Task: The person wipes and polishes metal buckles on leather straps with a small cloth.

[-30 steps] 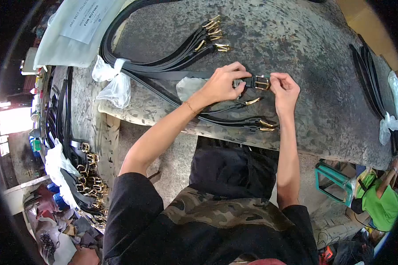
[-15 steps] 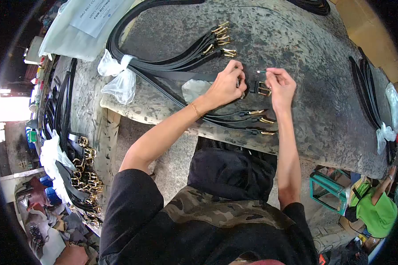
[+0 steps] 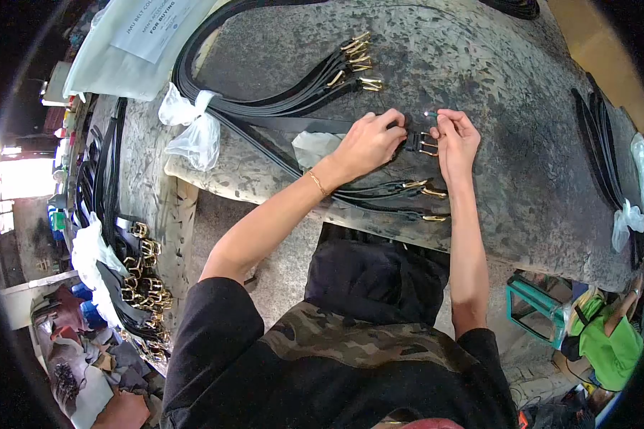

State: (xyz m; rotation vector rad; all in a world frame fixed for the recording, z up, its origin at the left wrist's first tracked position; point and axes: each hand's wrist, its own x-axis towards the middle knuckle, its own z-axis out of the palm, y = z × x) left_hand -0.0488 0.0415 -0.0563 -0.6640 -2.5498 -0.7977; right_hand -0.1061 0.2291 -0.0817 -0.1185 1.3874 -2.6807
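A black belt (image 3: 286,123) with a gold buckle (image 3: 427,144) lies across the mottled grey table (image 3: 508,107). My left hand (image 3: 368,140) presses down on the strap just left of the buckle, fingers curled over it. My right hand (image 3: 454,139) pinches a small green-tipped tool (image 3: 429,113) right above the buckle. Just below my hands lie a few more black belts with gold buckles (image 3: 426,193).
A fan of several black belts with gold buckles (image 3: 350,61) lies farther up the table, tied with a white plastic bag (image 3: 189,125). More belts run along the right edge (image 3: 608,143). A heap of buckled belts (image 3: 132,279) hangs at the left. A white labelled bag (image 3: 132,43) sits top left.
My hands stayed on the same buckle. My left fingers slid rightward over the strap toward the buckle, and my right hand kept the small tool just above it.
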